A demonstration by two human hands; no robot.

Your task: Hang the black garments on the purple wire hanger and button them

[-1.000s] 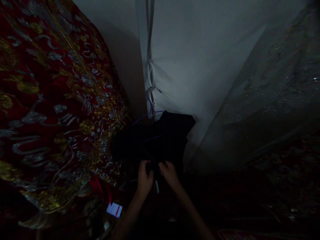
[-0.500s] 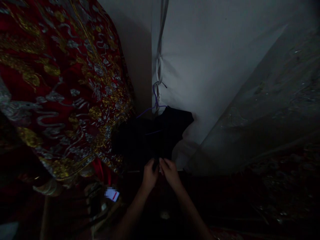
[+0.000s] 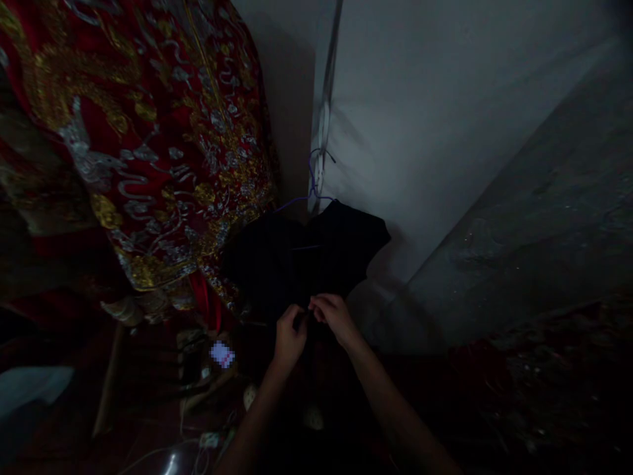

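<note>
A black short-sleeved garment [image 3: 349, 241] hangs on a thin purple hanger [image 3: 312, 190], which is hooked to a white strap by the wall. My left hand [image 3: 291, 335] is closed in a pinch on the front of the garment at its lower middle. Right beside it, my right hand [image 3: 334, 318] also pinches, its fingertips at the same dark cloth, slightly higher. In this dim light I cannot make out buttons or an edge between the fingertips.
To the left hangs a red garment [image 3: 163, 158] with gold and silver embroidery. A sheer, sequined fabric [image 3: 494, 251] drapes at the right against the pale wall [image 3: 420, 99]. Below left are a lit phone-like screen [image 3: 222, 354], a wooden leg [image 3: 109, 379] and cables with a power strip [image 3: 210, 440].
My view has shifted, so the hanging clothes sit further right and the lower-left floor shows more. My hands have moved slightly apart, with the right hand now higher than the left.
</note>
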